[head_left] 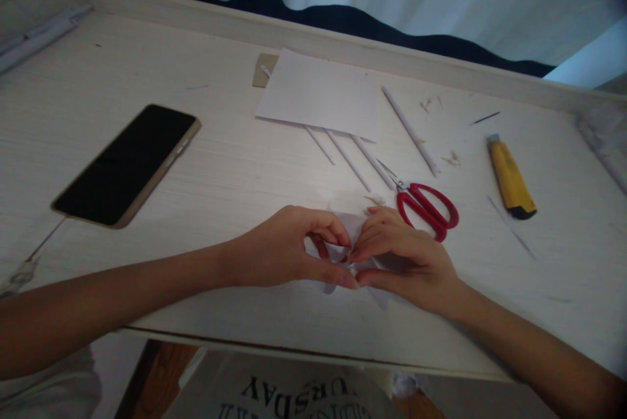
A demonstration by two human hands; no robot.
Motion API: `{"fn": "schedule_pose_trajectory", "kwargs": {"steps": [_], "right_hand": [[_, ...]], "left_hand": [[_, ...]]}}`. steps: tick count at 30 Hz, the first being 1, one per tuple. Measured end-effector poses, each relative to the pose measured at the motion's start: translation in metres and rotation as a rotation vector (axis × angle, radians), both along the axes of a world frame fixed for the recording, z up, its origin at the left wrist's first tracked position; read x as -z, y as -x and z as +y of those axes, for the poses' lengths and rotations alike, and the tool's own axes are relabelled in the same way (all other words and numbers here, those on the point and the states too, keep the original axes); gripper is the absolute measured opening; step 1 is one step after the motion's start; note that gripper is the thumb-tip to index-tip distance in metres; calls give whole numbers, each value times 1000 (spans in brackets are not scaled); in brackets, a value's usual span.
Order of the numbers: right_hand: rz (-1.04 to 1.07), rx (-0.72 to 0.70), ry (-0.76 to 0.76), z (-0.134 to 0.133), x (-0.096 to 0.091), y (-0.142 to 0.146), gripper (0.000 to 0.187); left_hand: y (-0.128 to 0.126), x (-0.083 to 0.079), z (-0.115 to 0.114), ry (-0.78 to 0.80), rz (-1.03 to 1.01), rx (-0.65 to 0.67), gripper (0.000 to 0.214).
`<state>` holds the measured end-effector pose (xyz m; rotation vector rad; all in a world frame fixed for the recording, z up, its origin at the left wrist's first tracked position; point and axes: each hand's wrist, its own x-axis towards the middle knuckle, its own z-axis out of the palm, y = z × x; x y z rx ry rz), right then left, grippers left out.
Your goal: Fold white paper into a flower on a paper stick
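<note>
A small piece of folded white paper (349,222) is between my hands near the table's front edge, with its corners sticking out around my fingers. My left hand (298,246) pinches it from the left, thumb and fingertips meeting at its middle. From the right, my right hand (406,259) grips the same spot, fingertips almost touching the left ones. The paper's centre is mostly hidden by my fingers. Just beyond my right hand lie red-handled scissors (425,207), blades slightly apart and pointing to the back left.
A phone (127,168) lies at left with a cord. Behind the scissors are a white paper sheet (318,96), several thin paper rolls (410,132) and small scraps (451,158). A yellow utility knife (511,177) lies at right. A raised ledge (313,31) runs along the back.
</note>
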<state>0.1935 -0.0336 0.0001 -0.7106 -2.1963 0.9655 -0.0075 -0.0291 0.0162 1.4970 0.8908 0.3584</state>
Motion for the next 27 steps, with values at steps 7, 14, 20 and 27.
{"fn": "schedule_pose_trajectory", "kwargs": {"steps": [7, 14, 20, 27], "right_hand": [[13, -23, -14, 0, 0, 1, 13], [-13, -17, -32, -2, -3, 2, 11], [-33, -18, -46, -3, -4, 1, 12], [-30, -21, -75, -2, -2, 1, 12]], "left_hand": [[0, 4, -1, 2, -19, 10, 31], [1, 4, 0, -11, 2, 20, 32], [2, 2, 0, 34, 11, 22, 30], [1, 4, -1, 30, -11, 4, 33]]}}
